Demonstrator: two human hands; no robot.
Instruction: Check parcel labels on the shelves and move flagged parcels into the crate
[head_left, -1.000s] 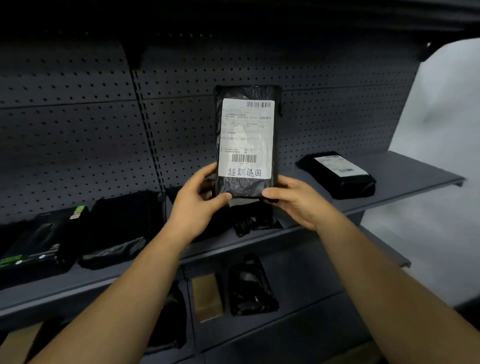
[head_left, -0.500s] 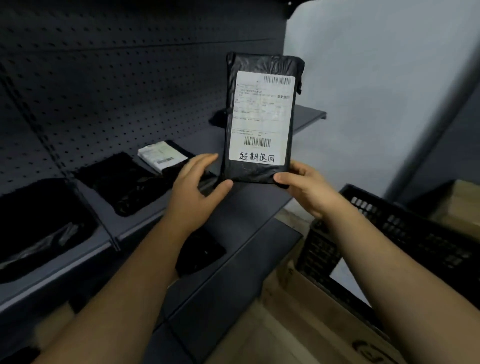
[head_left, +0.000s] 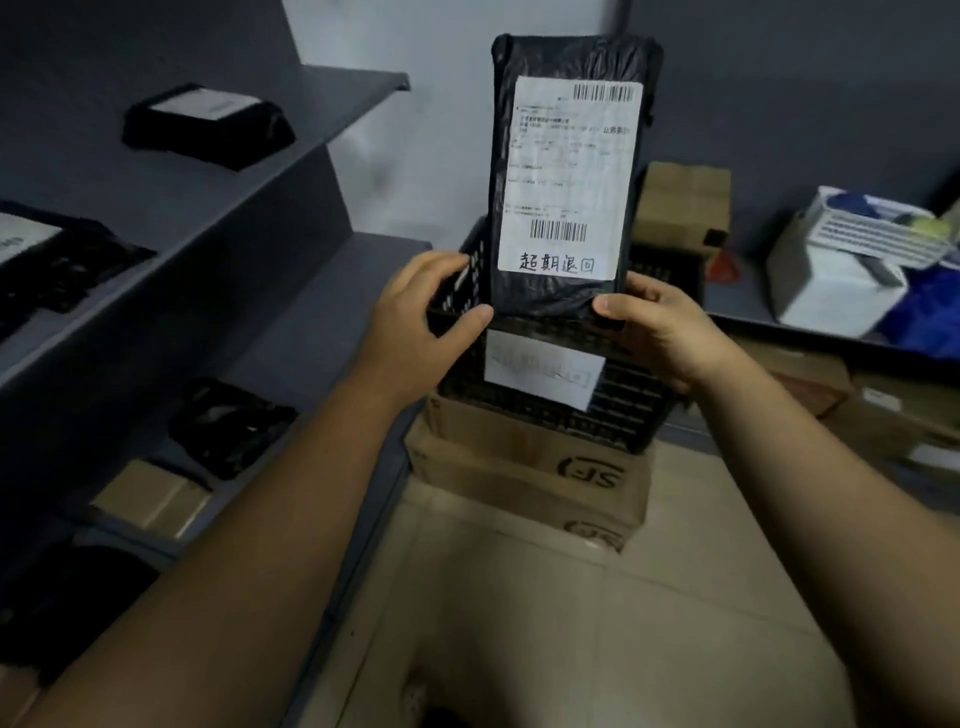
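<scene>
On the left, the shelves (head_left: 291, 171) are carrying the remaining parcels. I am counting four clearly: one black bag on the upper board (head_left: 208, 127), one at the picture's edge (head_left: 47, 260), one black bag lower down (head_left: 228, 426) and one brown box (head_left: 150, 499). A dark shape below them is too dim to name.

In the middle, the left hand (head_left: 421, 322) is pinching the lower left corner of the one held parcel (head_left: 561, 296), thumb in front and fingers reaching behind, as far as I can see. The parcel is standing upright in the air, directly above the single black crate (head_left: 571, 410), and its label (head_left: 569, 182) is facing the camera with handwritten characters at the bottom. The right hand (head_left: 660, 332) is gripping the lower right corner in the same way.

The parcel is probably light. Its plastic film is looking thin and somewhat slippery, but the content seems flat and stiff, because it is not bending. The lower corners or the side edges are good places to hold.

The crate is resting on two stacked cartons (head_left: 519, 467).
</scene>
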